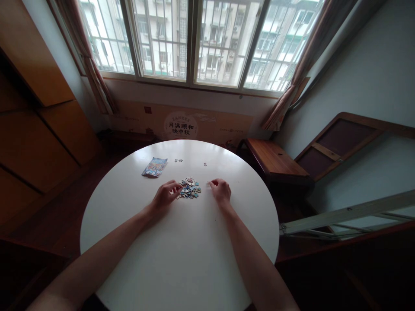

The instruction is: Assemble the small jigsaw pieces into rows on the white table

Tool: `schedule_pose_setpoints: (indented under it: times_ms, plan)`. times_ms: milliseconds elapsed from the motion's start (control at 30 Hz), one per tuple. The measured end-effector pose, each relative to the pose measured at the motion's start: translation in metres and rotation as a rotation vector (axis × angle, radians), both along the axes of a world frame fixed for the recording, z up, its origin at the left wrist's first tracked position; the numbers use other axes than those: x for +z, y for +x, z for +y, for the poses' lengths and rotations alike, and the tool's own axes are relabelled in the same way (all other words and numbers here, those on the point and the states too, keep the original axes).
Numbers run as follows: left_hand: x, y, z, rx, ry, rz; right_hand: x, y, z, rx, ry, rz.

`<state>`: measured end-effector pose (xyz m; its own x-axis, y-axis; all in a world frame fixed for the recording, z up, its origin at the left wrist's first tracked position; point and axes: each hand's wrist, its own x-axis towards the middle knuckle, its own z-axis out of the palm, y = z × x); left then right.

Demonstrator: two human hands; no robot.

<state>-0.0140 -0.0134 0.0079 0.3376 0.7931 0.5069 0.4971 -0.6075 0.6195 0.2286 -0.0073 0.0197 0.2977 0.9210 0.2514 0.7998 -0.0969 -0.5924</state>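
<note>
A small heap of jigsaw pieces [189,188] lies in the middle of a round white table [181,259]. My left hand [166,194] rests at the heap's left edge, its fingers curled and touching the pieces. My right hand [221,190] sits a little to the right of the heap, fingers curled in a pinch; anything between them is too small to make out. A printed puzzle bag [154,166] lies flat at the far left of the table. Two or three loose pieces [178,160] and a single piece [205,164] lie farther back.
A wooden bench [275,160] stands past the table's right side, below a wide window [194,39] with curtains. Wooden cabinets [39,129] line the left wall. A framed wooden panel [350,142] leans on the right wall, with a pale ladder-like frame [346,216] below it.
</note>
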Motion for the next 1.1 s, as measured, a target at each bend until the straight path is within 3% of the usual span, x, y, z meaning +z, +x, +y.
schedule_pose_setpoints:
  times_ms: [100,333,767,1100]
  plan:
    - [-0.001,0.000,0.001,-0.002,-0.001,-0.002,0.002,-0.001,-0.004,0.016,-0.096,-0.108]
    - [-0.002,0.001,0.001,-0.006,0.005,0.009,0.000,-0.019,-0.016,0.101,-0.067,-0.362]
    - [-0.001,0.003,0.000,0.002,0.017,0.029,-0.013,-0.022,-0.005,0.197,-0.036,-0.408]
    - [-0.002,0.002,0.001,-0.027,0.021,0.028,-0.010,-0.019,-0.007,0.266,0.008,-0.377]
